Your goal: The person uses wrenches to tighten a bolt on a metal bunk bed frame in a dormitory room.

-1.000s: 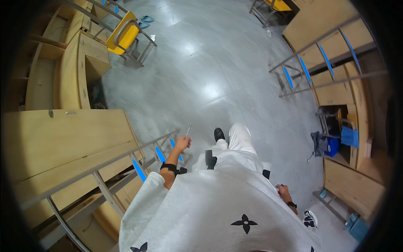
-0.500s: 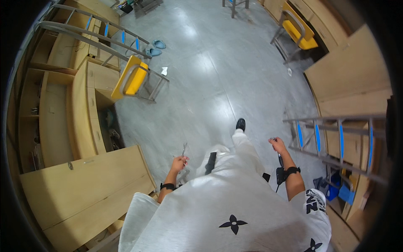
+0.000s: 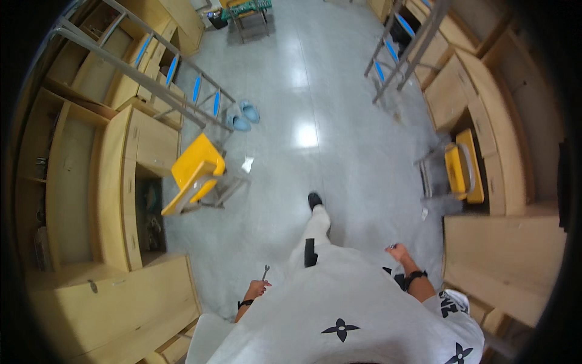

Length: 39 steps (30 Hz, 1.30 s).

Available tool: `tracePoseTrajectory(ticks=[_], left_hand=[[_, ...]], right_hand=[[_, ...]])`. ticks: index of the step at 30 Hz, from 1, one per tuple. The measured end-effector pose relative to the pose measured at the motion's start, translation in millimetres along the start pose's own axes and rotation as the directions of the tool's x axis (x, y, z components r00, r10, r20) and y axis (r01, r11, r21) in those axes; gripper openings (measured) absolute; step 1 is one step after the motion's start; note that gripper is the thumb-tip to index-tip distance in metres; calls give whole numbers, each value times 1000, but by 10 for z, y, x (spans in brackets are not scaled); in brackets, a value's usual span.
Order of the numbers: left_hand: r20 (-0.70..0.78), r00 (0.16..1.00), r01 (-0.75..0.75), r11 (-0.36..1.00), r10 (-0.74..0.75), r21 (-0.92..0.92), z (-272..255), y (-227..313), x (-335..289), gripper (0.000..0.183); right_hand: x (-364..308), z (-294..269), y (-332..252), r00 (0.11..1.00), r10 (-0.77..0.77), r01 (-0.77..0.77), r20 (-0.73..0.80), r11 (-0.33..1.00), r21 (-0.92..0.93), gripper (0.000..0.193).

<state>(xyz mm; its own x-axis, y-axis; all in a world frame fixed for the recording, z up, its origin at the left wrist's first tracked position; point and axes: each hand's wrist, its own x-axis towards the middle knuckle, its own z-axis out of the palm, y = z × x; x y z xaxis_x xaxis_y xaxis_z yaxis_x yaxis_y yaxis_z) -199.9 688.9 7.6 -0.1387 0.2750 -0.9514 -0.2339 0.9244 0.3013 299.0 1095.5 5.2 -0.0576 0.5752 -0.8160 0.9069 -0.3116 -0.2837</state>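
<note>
I am upright over a grey floor, with one black shoe (image 3: 314, 200) stepped out in front. My left hand (image 3: 257, 287), low on the left, is closed around a small metal wrench (image 3: 265, 272); its forked end points away from me. My right hand (image 3: 398, 252) is held out at the lower right with its fingers curled. A small dark, shiny bit shows at those fingers, but its kind cannot be made out. Black bands circle both forearms.
A yellow chair (image 3: 202, 159) stands left, near pale blue clogs (image 3: 239, 123) and a white scrap (image 3: 247, 164). Another yellow chair (image 3: 464, 168) is tucked at the right desk. Ladders with blue treads (image 3: 196, 89) lean on both sides. Wooden cabinets (image 3: 159, 145) line the room.
I have walked forward: the chairs, clogs and cabinets have come nearer, and the other leg leads now. The right ladder beside me has passed out of view. The wrench stays in my left hand.
</note>
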Motion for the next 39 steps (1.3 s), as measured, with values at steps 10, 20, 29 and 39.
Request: tracePoseTrajectory(ticks=[10, 20, 29, 39], left_hand=[[-204, 849, -356, 812, 488, 463, -709, 5815, 1170, 32], [-299, 943, -123, 989, 143, 87, -1287, 7584, 2105, 25], [-288, 951, 119, 993, -113, 3, -1962, 9155, 2428, 21], [-208, 906, -298, 904, 369, 307, -2704, 13697, 4140, 33]], right_hand=[[1311, -1757, -3214, 985, -116, 42, 130, 881, 472, 50], [3643, -2861, -4822, 989, -65, 62, 135, 998, 28, 61], [5171, -4574, -6893, 986, 9, -23, 168, 996, 81, 51], [6578, -6125, -10300, 965, -208, 187, 157, 972, 139, 45]])
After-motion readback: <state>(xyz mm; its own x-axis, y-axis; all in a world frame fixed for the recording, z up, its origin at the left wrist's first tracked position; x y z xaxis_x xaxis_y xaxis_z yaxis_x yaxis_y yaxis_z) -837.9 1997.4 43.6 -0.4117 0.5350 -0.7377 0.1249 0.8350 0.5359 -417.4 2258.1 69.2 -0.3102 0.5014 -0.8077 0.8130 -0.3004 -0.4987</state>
